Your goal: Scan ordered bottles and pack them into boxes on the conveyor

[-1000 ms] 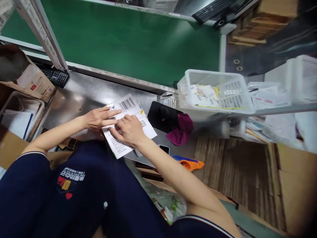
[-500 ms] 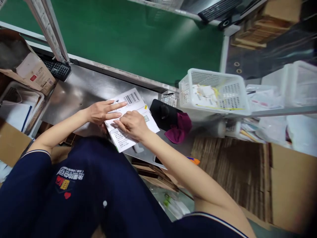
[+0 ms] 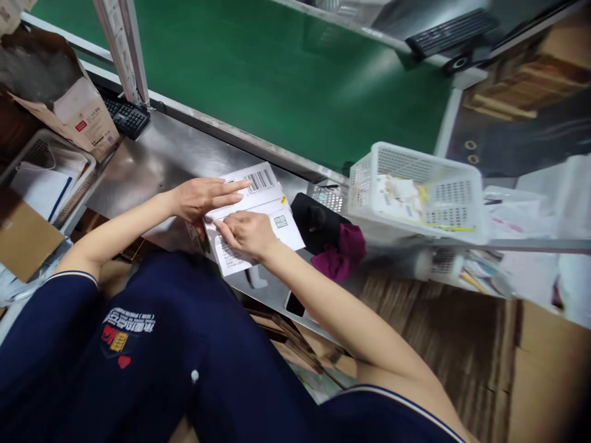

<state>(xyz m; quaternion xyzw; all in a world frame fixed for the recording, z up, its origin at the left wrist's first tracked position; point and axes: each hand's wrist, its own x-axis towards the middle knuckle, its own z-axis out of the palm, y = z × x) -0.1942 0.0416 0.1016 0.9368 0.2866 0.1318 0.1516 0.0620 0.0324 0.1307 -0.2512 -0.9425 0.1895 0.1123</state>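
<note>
A white carton with a barcode and printed text lies tilted on the metal bench before me. A seam runs across its top, with a small yellow mark at one end. My left hand lies over the carton's left side with its fingers stretched across the top; its thumb reaches down the near left side. My right hand rests on the carton beside the seam, its fingers curled in and the thumb close against them. Whatever is in those fingers, if anything, is hidden.
Right of the carton are a black pad and a maroon cloth. A white perforated basket with papers stands farther right. A phone lies at the bench edge. Behind runs a green belt; a keyboard sits left.
The view has shifted, so the surroundings appear farther right. My left fingers have slid a little along the carton top toward the barcode. My right hand stays curled on the carton.
</note>
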